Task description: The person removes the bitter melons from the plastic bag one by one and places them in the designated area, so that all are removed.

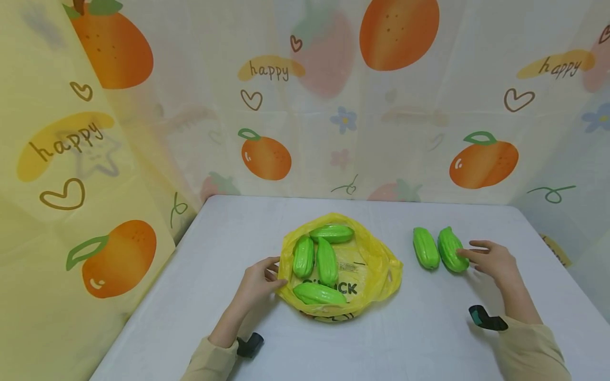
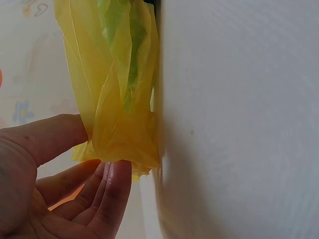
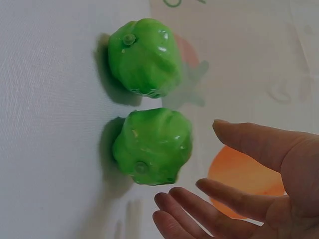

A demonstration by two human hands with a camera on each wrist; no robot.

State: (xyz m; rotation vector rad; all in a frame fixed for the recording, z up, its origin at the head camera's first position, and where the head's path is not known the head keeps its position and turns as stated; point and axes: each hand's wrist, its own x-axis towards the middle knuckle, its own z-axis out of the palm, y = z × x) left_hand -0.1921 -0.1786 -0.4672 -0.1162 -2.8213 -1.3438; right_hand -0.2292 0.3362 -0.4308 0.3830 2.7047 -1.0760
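Note:
A yellow plastic bag [image 1: 367, 254] lies with its mouth spread wide, and several glossy green ridged gourds [image 1: 326, 262] rest inside it. At its left rim, my left hand [image 1: 259, 280] holds the plastic; the left wrist view shows thumb and fingers on either side of the yellow bag [image 2: 119, 134]. On the right, two similar gourds lie side by side: a left one [image 1: 425, 248] and a right one [image 1: 451, 250]. My right hand [image 1: 493, 259] is beside the right gourd [image 3: 154, 147], thumb and fingers spread apart around its near side and gripping nothing.
A white-covered table [image 1: 238, 222] carries everything. Behind it hangs a fruit-printed curtain [image 1: 190, 143], which also closes off the left side. Black wrist mounts show at the left cuff [image 1: 250, 345] and right cuff [image 1: 486, 319].

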